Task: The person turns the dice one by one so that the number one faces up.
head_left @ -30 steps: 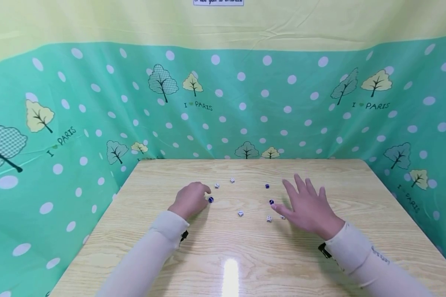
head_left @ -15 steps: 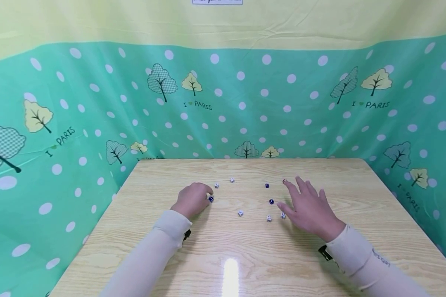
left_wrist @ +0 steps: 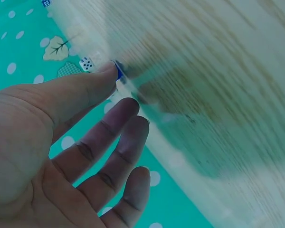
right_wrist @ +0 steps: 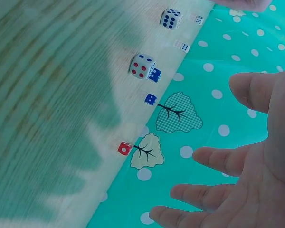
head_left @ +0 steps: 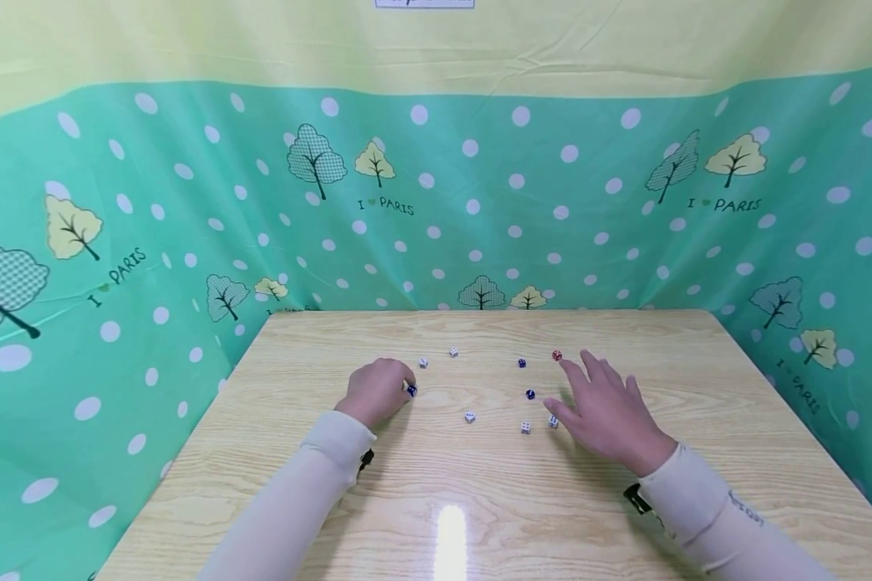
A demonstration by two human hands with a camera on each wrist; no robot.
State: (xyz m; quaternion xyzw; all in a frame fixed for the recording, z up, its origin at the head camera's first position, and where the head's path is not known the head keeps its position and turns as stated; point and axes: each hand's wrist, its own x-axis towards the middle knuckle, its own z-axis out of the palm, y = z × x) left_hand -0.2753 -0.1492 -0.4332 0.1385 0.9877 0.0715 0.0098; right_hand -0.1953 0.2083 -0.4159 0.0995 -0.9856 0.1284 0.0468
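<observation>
My left hand (head_left: 378,391) pinches a blue die (head_left: 411,390) between thumb and index finger at the tabletop. In the left wrist view that blue die (left_wrist: 118,71) shows only in part behind the thumb, and the other fingers are loosely bent. Just beyond it lies a white die (head_left: 423,363), with another white die (head_left: 454,353) farther back. To the right, my right hand (head_left: 609,411) hovers with fingers spread and holds nothing. Nearest to it are a red die (head_left: 556,355), a blue die (head_left: 530,394) and a white die (head_left: 553,422).
Between the hands lie more dice: a white die (head_left: 469,417), a white die (head_left: 526,428) and a blue die (head_left: 521,363). They rest on a light wooden table (head_left: 378,516). A green dotted curtain (head_left: 494,194) hangs behind the table and along both sides.
My left thumb and index finger have closed on the blue die. My right hand has drawn slightly right and down, uncovering the red die and more of the white die near its thumb.
</observation>
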